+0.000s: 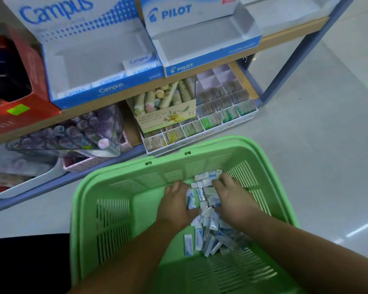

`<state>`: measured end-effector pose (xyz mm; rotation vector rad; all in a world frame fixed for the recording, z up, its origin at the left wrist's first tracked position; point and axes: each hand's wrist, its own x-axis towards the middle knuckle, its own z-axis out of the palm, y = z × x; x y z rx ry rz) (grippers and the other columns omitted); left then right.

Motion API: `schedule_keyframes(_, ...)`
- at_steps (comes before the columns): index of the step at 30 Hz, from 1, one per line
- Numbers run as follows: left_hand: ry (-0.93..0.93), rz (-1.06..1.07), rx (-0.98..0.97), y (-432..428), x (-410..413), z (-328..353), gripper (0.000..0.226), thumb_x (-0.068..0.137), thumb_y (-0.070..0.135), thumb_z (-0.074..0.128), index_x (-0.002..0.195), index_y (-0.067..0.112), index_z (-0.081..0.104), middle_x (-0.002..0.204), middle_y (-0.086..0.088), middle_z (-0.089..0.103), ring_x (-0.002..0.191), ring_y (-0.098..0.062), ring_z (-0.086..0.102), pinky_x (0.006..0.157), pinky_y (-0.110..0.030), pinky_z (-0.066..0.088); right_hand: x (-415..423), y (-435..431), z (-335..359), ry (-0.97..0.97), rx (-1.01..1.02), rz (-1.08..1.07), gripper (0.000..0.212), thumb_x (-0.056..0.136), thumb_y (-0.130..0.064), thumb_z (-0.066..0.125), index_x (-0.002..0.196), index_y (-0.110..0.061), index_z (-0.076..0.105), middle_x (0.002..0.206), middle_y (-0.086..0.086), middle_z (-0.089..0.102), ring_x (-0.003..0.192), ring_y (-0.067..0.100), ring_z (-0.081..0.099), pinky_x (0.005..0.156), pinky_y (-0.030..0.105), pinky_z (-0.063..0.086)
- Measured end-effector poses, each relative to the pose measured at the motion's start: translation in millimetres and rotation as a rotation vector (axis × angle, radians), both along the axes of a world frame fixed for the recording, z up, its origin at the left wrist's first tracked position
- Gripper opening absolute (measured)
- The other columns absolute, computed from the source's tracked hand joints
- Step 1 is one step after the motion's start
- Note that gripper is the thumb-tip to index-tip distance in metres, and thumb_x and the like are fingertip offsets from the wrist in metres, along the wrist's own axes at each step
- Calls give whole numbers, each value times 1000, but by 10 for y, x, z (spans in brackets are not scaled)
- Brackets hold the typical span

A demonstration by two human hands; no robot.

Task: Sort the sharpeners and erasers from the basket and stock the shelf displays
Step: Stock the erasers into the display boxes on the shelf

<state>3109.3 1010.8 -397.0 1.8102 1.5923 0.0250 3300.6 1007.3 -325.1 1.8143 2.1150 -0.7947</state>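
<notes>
Head cam, looking straight down into a green basket (119, 183) that sits on the pale floor (317, 124) right in front of the shelf (289, 35). The packets (208, 232), small white and blue ones, lie heaped in the right half of the basket, running from the middle up to the far wall. Too blurry to tell which are erasers and which are sharpeners tbh

Both hands are down in that heap. The left hand (176, 206) is on the heap's left edge, back up, fingers bent under toward the packets; I honestly can't tell if it has any pinched or is just pushing against them. The right hand (234, 200) is on the other side, fingers spread and laid over the packets near the far wall, so it looks loose and not closed round anything. A strip of packets shows between the two hands.

On the upper board there's a blue Campus box (106, 90) with a few little Campus packs (140, 64) in its front right corner, and a Pilot box (208, 60) touching it on the right. A red box (36, 66) stands at the far left.

On the lower board, a divided tray (245, 115) with small flat items in its cells is just beyond the basket, a box of pastel sticks (166, 96) is at its left end, and a clear tub (77, 132) of purple round things is further left
</notes>
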Motion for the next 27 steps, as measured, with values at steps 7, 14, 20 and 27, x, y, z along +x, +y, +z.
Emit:
schedule_keyframes(7, -56, 96, -152, -151, -22, -82, 86, 73, 41, 88, 145, 21, 47, 136, 0, 45, 126, -24, 45, 104, -34, 42, -10, 148, 90, -197, -58, 267, 47, 88, -2, 56, 134, -12, 49, 142, 13, 36, 124, 32, 41, 98, 41, 44)
schedule_keyframes(14, -140, 194, -157, -222, -123, -123, 54, 77, 17, 81, 126, 20, 59, 114, 2, 56, 98, -17, 58, 86, -29, 50, 20, 244, 157, -152, -102, 156, 45, 85, 6, 59, 127, -8, 54, 135, 13, 45, 120, 31, 50, 97, 38, 45)
schedule_keyframes(20, -174, 260, -189, -181, -123, -144, 33, 69, 10, 81, 89, 21, 59, 97, 2, 55, 86, -19, 60, 76, -34, 51, -3, 321, 200, 72, -120, -89, 58, 76, -2, 65, 132, -15, 61, 130, 7, 54, 111, 30, 64, 93, 36, 54)
schedule_keyframes(27, -288, 306, -276, -138, -78, -177, 26, 77, 8, 78, 76, 22, 56, 69, -2, 65, 62, -26, 61, 65, -40, 55, 32, 376, 169, 344, -349, -439, 37, 90, -11, 65, 127, -14, 66, 121, 5, 70, 104, 19, 67, 91, 30, 56)
